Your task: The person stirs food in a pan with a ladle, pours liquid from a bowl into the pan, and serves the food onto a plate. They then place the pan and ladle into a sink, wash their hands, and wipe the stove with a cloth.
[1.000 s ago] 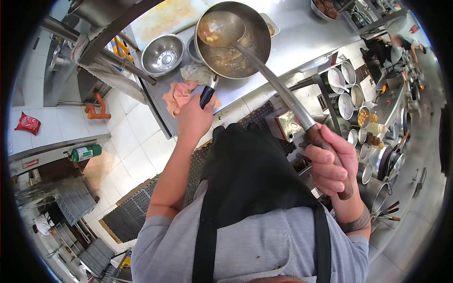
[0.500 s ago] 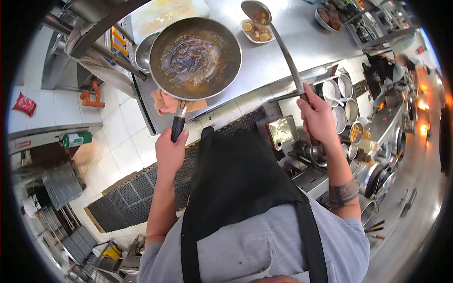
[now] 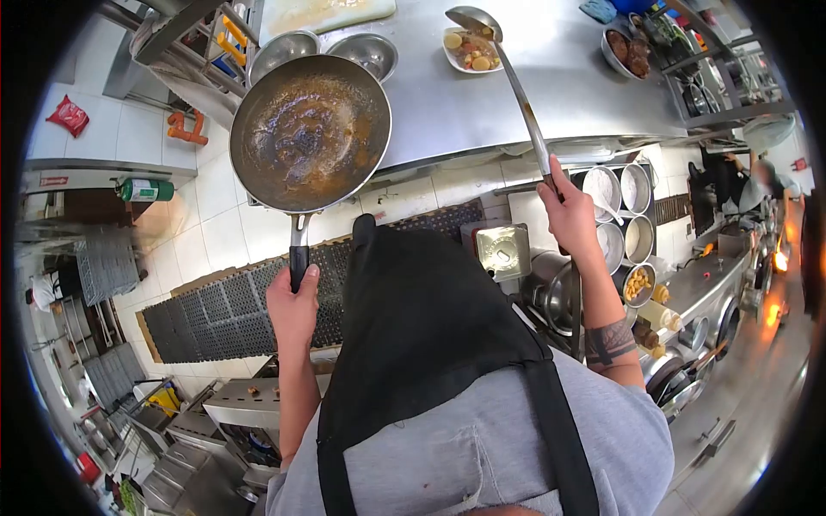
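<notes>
One pan (image 3: pixel 310 133), coated inside with brown sauce, hangs over the near edge of the counter (image 3: pixel 551 95), and I have my left hand (image 3: pixel 292 310) clenched around its black handle. My right hand (image 3: pixel 570 206), well to the right of the pan, grips one ladle (image 3: pixel 516 82). The ladle's cup is at the far edge of one white dish (image 3: pixel 471 53) of chunky food, right of the pan; from here I cannot tell whether they touch. Just beyond the pan I count two metal bowls (image 3: pixel 366 53), with one cutting board (image 3: pixel 331 12) past them. Farther right of the pan there is one bowl of brown chunks (image 3: pixel 617 58); nearer me on that side, five round pots (image 3: pixel 638 239) stand grouped, one holding yellow pieces (image 3: pixel 637 282).
</notes>
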`<state>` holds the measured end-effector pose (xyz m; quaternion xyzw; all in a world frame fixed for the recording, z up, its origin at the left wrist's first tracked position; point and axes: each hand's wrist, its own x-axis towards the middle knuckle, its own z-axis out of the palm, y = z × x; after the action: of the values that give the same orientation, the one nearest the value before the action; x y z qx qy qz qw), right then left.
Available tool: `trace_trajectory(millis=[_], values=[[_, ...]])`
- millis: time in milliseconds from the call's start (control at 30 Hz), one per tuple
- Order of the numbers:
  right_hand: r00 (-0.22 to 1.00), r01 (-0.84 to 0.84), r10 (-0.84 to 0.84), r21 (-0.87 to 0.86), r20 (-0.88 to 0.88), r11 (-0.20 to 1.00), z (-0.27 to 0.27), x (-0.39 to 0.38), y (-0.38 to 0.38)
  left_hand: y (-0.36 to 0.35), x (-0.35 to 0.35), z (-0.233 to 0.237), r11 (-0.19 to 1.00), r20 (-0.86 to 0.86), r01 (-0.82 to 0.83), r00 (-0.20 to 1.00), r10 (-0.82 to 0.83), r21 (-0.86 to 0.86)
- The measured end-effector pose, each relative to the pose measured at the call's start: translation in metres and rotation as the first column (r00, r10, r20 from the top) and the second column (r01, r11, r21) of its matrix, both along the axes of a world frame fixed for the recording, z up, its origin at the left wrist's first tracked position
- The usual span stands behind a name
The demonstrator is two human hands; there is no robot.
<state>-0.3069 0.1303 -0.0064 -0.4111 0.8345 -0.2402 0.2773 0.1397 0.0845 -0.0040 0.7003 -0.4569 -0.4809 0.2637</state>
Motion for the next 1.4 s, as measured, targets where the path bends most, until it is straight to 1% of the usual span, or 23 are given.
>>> trace_trajectory(millis=[100, 133, 233, 300, 333, 433, 467, 533, 567, 667, 700, 767, 800, 867, 967, 1000, 1067, 1133, 1200, 1233, 1300, 1333, 1400], values=[[0.999, -0.039, 0.04, -0.171, 0.005, 0.985, -0.016, -0.013, 0.011, 0.015, -0.009, 0.008, 1.0, -0.005, -0.016, 1.0, 0.016, 0.006], [0.999, -0.045, 0.047, -0.177, 0.008, 0.983, -0.018, -0.017, 0.009, 0.018, -0.012, 0.011, 1.0, -0.001, -0.023, 1.0, 0.023, 0.0], [0.999, -0.037, 0.04, -0.081, 0.033, 0.996, -0.023, -0.027, 0.013, 0.028, -0.021, 0.015, 0.999, -0.017, -0.032, 0.999, 0.032, 0.018], [0.995, -0.047, 0.066, -0.235, 0.074, 0.971, -0.032, -0.03, 0.016, 0.03, -0.023, 0.014, 0.999, -0.002, -0.044, 0.999, 0.044, 0.011], [0.994, -0.052, 0.073, -0.235, 0.08, 0.971, -0.035, -0.031, 0.016, 0.033, -0.021, 0.012, 0.999, 0.005, -0.051, 0.999, 0.051, 0.01], [0.996, -0.014, 0.024, -0.112, 0.087, 0.994, -0.039, -0.034, 0.016, 0.039, -0.019, 0.007, 0.999, 0.017, -0.044, 0.999, 0.044, 0.001], [0.996, -0.017, 0.027, -0.119, 0.084, 0.993, -0.04, -0.035, 0.018, 0.039, -0.02, 0.007, 0.998, 0.005, -0.06, 0.998, 0.06, -0.002], [0.993, -0.015, 0.043, -0.245, 0.112, 0.969, -0.043, -0.03, 0.021, 0.04, -0.018, 0.006, 0.996, -0.006, -0.088, 0.996, 0.088, -0.005], [0.996, 0.001, 0.015, -0.177, 0.092, 0.984, -0.039, -0.027, 0.021, 0.04, -0.017, 0.005, 0.997, 0.011, -0.071, 0.997, 0.072, -0.009], [0.988, -0.007, 0.026, -0.128, 0.153, 0.992, -0.028, -0.029, 0.013, 0.041, -0.014, 0.006, 0.999, 0.031, -0.047, 0.998, 0.048, -0.01], [0.989, -0.008, 0.028, -0.137, 0.145, 0.991, -0.029, -0.03, 0.013, 0.038, -0.015, 0.005, 0.999, 0.031, -0.049, 0.998, 0.05, -0.009], [0.994, -0.056, 0.079, -0.272, 0.073, 0.961, -0.035, -0.029, 0.019, 0.037, -0.013, 0.005, 0.998, 0.029, -0.053, 0.998, 0.054, -0.015], [0.995, -0.06, 0.081, -0.271, 0.066, 0.961, -0.033, -0.03, 0.016, 0.037, -0.013, 0.004, 0.998, 0.032, -0.056, 0.998, 0.057, -0.015], [0.994, -0.059, 0.074, -0.172, 0.085, 0.983, -0.028, -0.031, 0.012, 0.037, -0.008, -0.002, 0.999, 0.025, -0.045, 0.999, 0.045, -0.011], [0.994, -0.082, 0.094, -0.198, 0.056, 0.977, -0.026, -0.029, 0.014, 0.031, -0.005, -0.003, 0.999, 0.022, -0.042, 0.999, 0.042, -0.019], [0.995, -0.056, 0.074, -0.227, 0.072, 0.972, -0.026, -0.023, 0.016, 0.03, -0.003, -0.003, 0.999, 0.036, -0.044, 0.998, 0.044, -0.009], [0.988, -0.015, 0.042, -0.18, 0.148, 0.983, -0.027, -0.024, 0.01, 0.03, 0.001, -0.01, 0.999, 0.02, -0.047, 0.999, 0.047, -0.023], [0.994, -0.059, 0.076, -0.199, 0.077, 0.978, -0.031, -0.028, 0.012, 0.026, 0.003, -0.014, 0.998, -0.007, -0.044, 0.999, 0.043, -0.051], [0.994, -0.109, 0.11, -0.265, -0.012, 0.958, -0.036, -0.026, 0.015, 0.023, 0.011, -0.014, 0.999, 0.123, 0.0, 0.992, 0.007, -0.054], [0.997, -0.073, 0.078, -0.229, 0.011, 0.971, -0.035, -0.025, 0.016, 0.023, 0.02, -0.03, 0.995, 0.167, 0.021, 0.986, -0.004, -0.097], [0.997, -0.028, 0.036, -0.122, 0.064, 0.992, -0.025, -0.023, 0.012, 0.023, 0.016, -0.019, 0.996, 0.148, 0.013, 0.989, -0.001, -0.085], [0.998, -0.031, 0.037, -0.126, 0.052, 0.992, -0.024, -0.023, 0.012, 0.022, 0.013, -0.015, 0.997, 0.138, 0.01, 0.99, 0.0, -0.074], [0.995, -0.008, 0.03, -0.224, 0.093, 0.974, -0.022, -0.015, 0.014, 0.02, 0.018, -0.021, 0.997, 0.121, -0.01, 0.992, 0.019, -0.075]])
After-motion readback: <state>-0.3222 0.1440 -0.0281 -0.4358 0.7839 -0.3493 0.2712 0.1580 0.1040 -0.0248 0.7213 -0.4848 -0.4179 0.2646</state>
